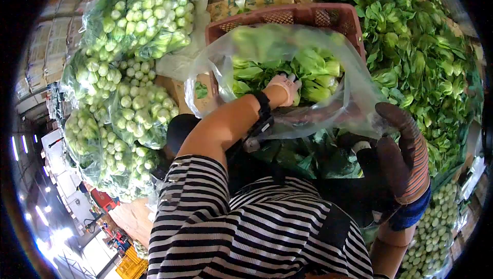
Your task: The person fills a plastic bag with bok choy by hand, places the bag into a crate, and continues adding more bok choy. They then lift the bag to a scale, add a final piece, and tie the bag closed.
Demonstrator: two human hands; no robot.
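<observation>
Your striped shirt (257, 227) sits closest in the head view. Your left hand (287, 88) reaches into the clear bag (363, 94), touching leafy greens (319, 66) within the crate (313, 8); its grip can't be told. Your right hand (411, 158), thumb and fingers parted, meets the bag's edge; any pinch is unclear. You seem to be packing; next likely calls for holding the mouth wide.

Stacked cartons (55, 48), yellow crate (132, 265), bright lights (41, 216)
</observation>
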